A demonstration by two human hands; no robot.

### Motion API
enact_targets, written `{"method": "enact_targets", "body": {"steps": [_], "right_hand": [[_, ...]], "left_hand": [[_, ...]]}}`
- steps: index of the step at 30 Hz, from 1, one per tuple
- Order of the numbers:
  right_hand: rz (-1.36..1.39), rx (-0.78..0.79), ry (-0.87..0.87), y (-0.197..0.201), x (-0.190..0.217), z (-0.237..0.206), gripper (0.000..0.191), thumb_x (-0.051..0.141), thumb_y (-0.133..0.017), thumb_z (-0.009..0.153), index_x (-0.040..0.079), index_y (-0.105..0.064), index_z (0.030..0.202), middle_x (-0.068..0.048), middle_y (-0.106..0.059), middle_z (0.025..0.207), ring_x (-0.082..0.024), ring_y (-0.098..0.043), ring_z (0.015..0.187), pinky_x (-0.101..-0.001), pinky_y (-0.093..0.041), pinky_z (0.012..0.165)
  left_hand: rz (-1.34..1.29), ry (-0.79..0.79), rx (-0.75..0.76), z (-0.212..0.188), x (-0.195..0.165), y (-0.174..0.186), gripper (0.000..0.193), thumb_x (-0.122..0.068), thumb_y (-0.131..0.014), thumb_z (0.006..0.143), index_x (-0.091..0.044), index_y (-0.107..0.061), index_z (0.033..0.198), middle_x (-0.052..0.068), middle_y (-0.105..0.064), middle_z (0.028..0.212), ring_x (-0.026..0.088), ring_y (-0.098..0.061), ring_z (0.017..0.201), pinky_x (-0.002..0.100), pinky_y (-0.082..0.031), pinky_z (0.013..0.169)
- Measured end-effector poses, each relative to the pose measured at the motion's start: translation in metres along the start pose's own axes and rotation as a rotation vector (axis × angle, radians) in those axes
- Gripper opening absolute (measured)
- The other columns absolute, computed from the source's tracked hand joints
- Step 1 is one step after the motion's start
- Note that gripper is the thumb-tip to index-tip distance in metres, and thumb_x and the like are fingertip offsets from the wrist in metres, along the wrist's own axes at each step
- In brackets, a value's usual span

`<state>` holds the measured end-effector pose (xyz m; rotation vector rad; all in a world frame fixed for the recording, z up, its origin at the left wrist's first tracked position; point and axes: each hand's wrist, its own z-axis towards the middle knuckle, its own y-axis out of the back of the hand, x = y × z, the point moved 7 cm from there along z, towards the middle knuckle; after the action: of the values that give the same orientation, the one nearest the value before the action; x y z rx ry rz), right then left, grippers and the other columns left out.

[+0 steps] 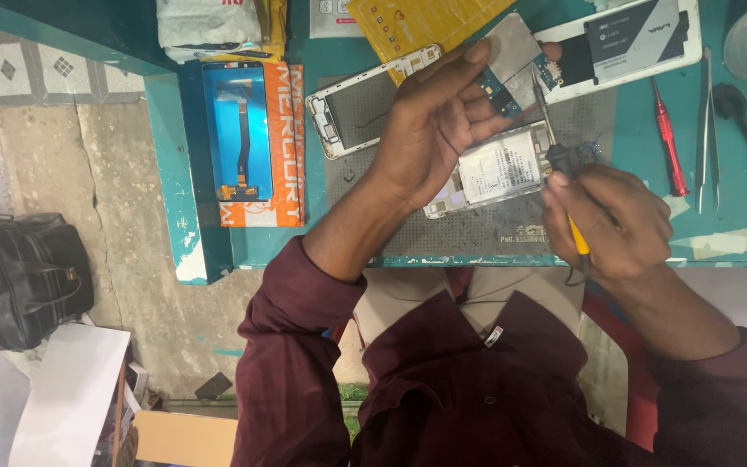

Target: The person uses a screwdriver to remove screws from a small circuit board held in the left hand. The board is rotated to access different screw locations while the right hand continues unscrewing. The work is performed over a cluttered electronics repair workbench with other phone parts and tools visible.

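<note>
While the left hand (430,130) is pinching a small circuit board (512,73) between thumb and fingers (477,54) at about 12 o'clock over the grey mat (477,233), the right hand (607,220) is gripping a yellow-handled screwdriver (555,143), fingers wrapped tight, tip pointing up at the board's lower edge. An opened phone (499,169) is lying just below, at 6 o'clock from the board. Best handling, as I judge it: keeping the board steady, tip square and light. Red screwdriver (669,143) and tweezers (704,130) are lying at 3 o'clock on the teal surface (737,233).
</note>
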<state>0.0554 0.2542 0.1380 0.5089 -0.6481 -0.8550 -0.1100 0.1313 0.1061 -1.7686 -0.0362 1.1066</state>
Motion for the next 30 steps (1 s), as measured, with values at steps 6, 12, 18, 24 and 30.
{"method": "enact_targets", "body": {"steps": [6,12,18,24,30], "right_hand": [[-0.015,-0.012,-0.001,0.000,0.000,0.000,0.038,-0.009,-0.081,0.087,-0.005,-0.070,0.124,-0.016,-0.061,0.105,-0.033,-0.072,0.094,-0.0401,-0.062,0.077],[-0.021,-0.009,-0.001,0.001,0.000,0.000,0.038,-0.008,-0.081,0.087,-0.005,-0.070,0.123,-0.016,-0.061,0.105,-0.033,-0.072,0.093,-0.0425,-0.062,0.082],[-0.021,-0.014,-0.009,0.002,-0.002,0.000,0.039,-0.009,-0.081,0.087,-0.005,-0.069,0.124,-0.016,-0.062,0.107,-0.033,-0.072,0.094,-0.0401,-0.062,0.080],[-0.027,0.004,-0.010,0.002,-0.001,0.004,0.039,-0.009,-0.081,0.088,-0.005,-0.069,0.125,-0.016,-0.061,0.108,-0.033,-0.072,0.096,-0.0401,-0.062,0.080],[-0.035,-0.011,0.005,0.006,0.003,0.012,0.038,-0.014,-0.081,0.082,-0.006,-0.068,0.116,-0.017,-0.060,0.100,-0.033,-0.071,0.086,-0.0425,-0.061,0.077]], "left_hand": [[-0.028,-0.009,0.005,0.000,0.000,-0.003,0.049,-0.029,-0.061,0.108,0.011,-0.051,0.134,0.027,-0.067,0.118,0.031,-0.071,0.114,0.052,-0.057,0.112],[0.000,-0.029,0.024,-0.001,-0.002,-0.005,0.050,-0.031,-0.057,0.109,0.011,-0.051,0.135,0.028,-0.067,0.124,0.031,-0.070,0.115,0.052,-0.056,0.116],[-0.009,-0.022,0.017,0.002,-0.001,-0.004,0.049,-0.030,-0.058,0.109,0.011,-0.050,0.136,0.028,-0.066,0.125,0.031,-0.069,0.116,0.053,-0.055,0.117],[-0.027,-0.013,0.001,0.002,-0.001,-0.003,0.050,-0.029,-0.058,0.108,0.011,-0.049,0.136,0.026,-0.066,0.124,0.030,-0.069,0.117,0.052,-0.055,0.117],[-0.001,-0.016,-0.004,0.003,-0.003,-0.004,0.053,-0.030,-0.059,0.107,0.010,-0.050,0.140,0.027,-0.066,0.127,0.032,-0.070,0.120,0.051,-0.057,0.114]]}}
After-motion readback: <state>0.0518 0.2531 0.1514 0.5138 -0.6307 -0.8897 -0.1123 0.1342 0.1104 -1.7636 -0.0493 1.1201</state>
